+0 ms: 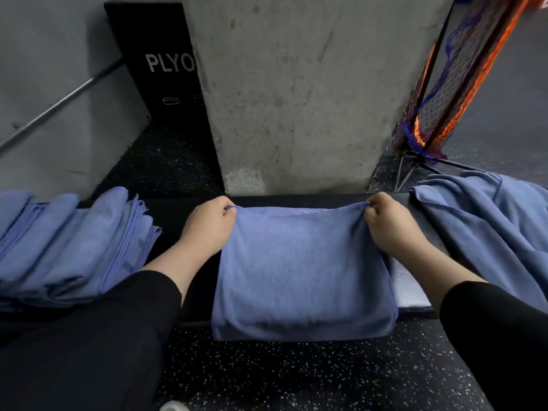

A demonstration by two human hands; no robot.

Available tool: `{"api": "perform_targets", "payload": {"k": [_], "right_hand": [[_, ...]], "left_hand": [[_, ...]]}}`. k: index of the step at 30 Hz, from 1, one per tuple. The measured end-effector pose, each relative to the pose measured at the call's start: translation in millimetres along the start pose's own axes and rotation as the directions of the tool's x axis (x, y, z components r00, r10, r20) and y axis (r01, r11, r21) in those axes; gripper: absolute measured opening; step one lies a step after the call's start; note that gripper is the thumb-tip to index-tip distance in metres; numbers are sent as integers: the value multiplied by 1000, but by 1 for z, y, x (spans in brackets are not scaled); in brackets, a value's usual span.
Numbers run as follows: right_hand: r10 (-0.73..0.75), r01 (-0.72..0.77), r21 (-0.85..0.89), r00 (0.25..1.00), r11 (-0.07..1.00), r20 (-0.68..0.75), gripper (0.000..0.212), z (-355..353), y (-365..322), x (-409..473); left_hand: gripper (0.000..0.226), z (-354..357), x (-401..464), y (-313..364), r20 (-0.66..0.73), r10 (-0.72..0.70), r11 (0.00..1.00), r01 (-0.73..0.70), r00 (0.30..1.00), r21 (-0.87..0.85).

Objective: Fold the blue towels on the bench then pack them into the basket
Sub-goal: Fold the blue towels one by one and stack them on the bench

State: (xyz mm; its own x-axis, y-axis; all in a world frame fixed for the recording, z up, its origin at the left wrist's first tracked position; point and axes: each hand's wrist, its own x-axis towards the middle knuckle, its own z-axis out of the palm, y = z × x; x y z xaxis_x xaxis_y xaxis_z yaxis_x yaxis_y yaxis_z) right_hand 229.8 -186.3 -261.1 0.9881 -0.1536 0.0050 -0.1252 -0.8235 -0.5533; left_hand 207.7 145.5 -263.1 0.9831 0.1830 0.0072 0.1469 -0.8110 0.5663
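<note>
The folded blue towel [302, 271] lies across the black bench [175, 215], and its near edge hangs over the bench side toward the speckled floor [296, 378]. At the far left corner of this towel, the left hand [207, 225] pinches the hem with curled fingers. At the far right corner, the right hand [388, 223] pinches the hem in the same way. Left of the towel, a stack of folded towels [74, 247] rests on the bench. Right of it lies a loose pile of towels [489, 232]. Behind the towel stands a concrete pillar [305, 93], with a black box [160, 69] at its left and an orange net [450, 78] at its right.
</note>
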Motion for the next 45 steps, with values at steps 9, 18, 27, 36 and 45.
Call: {"api": "perform_targets", "payload": {"k": [9,18,27,36,45], "right_hand": [[5,-12,-84,996,996,-87,23,6,2,15],[-214,230,-251,973,940,90,38,11,4,12],[-108,156,-238,973,959,203,21,-2,-11,7],[-102,101,289,995,952,-10,15,-50,-28,-45],[-155,109,685,988,720,6,15,-108,-41,-94]], "left_hand": [[20,10,26,-4,-151,-41,995,55,988,85],[39,26,27,-12,28,310,905,-304,950,298],[15,7,15,-6,115,323,892,-343,939,295],[17,-55,-38,9,-55,213,967,-218,976,-129],[18,-96,-89,28,-171,49,741,-150,984,-655]]}}
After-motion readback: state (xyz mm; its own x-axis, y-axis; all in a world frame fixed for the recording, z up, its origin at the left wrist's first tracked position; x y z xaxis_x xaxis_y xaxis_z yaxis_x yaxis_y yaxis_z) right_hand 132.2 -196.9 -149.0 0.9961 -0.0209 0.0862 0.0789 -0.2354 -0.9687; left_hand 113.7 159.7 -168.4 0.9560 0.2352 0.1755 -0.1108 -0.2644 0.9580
